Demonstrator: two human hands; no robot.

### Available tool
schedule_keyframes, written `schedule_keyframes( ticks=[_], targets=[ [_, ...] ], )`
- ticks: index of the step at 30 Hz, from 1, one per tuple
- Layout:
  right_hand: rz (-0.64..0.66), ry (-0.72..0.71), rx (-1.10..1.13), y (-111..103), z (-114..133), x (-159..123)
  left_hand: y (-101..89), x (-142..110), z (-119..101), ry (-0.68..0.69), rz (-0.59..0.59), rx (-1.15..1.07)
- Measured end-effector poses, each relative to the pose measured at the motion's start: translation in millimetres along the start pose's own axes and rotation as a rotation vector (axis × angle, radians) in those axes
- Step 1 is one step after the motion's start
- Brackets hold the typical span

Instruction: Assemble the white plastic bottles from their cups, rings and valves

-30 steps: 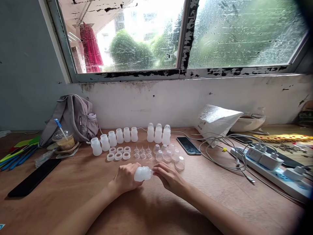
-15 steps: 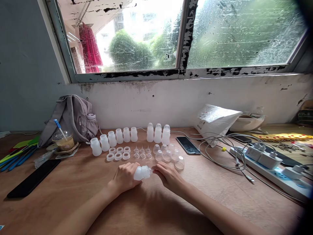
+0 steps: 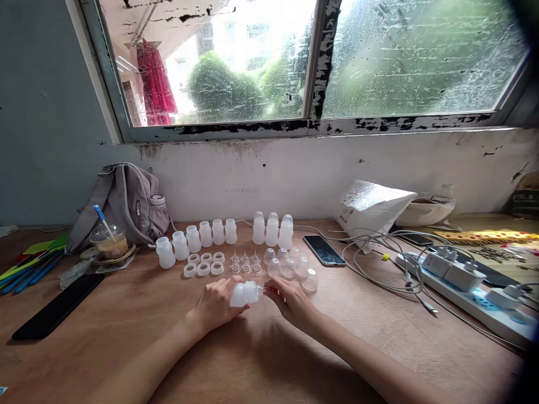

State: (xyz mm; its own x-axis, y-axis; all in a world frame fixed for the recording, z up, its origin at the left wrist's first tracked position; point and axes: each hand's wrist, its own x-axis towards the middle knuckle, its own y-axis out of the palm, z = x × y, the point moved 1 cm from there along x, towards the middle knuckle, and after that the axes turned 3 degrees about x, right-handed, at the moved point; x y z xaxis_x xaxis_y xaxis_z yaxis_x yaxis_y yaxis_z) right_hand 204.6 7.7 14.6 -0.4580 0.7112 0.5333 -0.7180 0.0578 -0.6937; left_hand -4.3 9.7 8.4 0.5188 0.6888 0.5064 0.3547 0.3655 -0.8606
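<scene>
My left hand is wrapped round a small frosted baby bottle, which lies tilted on its side with its threaded neck to the right. At that neck my right hand pinches the thin tip of a clear teat. Beyond my hands lie several white collar rings, several clear pointed teats and several clear dome caps. A row of open frosted bottles stands behind the rings. Three capped bottles stand upright to their right.
A phone lies right of the caps, near tangled white cables and a power strip. On the left are a black flat case, an iced drink cup and a grey backpack. A silvery bag leans by the wall.
My right hand has drawn back slightly to the right, fingers still at the teat, so more of its thin tip shows. The bottle and my left hand have barely shifted.
</scene>
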Motion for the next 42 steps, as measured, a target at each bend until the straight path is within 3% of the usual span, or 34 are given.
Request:
schedule_keyframes(
  ticks=[9,16,22,28,32,37,42],
  targets=[
    [-0.140,0.083,0.023,-11,-8,6,-2.7,2,2,-0.030,0.002,-0.229],
    [-0.038,0.081,-0.109,-3,-15,3,2.6,5,11,-0.246,-0.036,-0.411],
    [0.079,0.081,-0.193,5,-18,0,7.4,7,19,-0.353,-0.014,-0.469],
    [0.007,0.058,-0.113,6,-13,2,6.6,9,24,-0.373,0.028,-0.492],
    [-0.036,0.018,-0.099,6,-3,17,6.7,9,24,-0.347,0.026,-0.496],
    [-0.002,-0.060,-0.102,17,12,48,5.0,8,21,-0.278,-0.009,-0.477],
    [0.030,-0.070,-0.028,23,14,77,4.1,7,26,-0.296,0.002,-0.479]
  ],
)
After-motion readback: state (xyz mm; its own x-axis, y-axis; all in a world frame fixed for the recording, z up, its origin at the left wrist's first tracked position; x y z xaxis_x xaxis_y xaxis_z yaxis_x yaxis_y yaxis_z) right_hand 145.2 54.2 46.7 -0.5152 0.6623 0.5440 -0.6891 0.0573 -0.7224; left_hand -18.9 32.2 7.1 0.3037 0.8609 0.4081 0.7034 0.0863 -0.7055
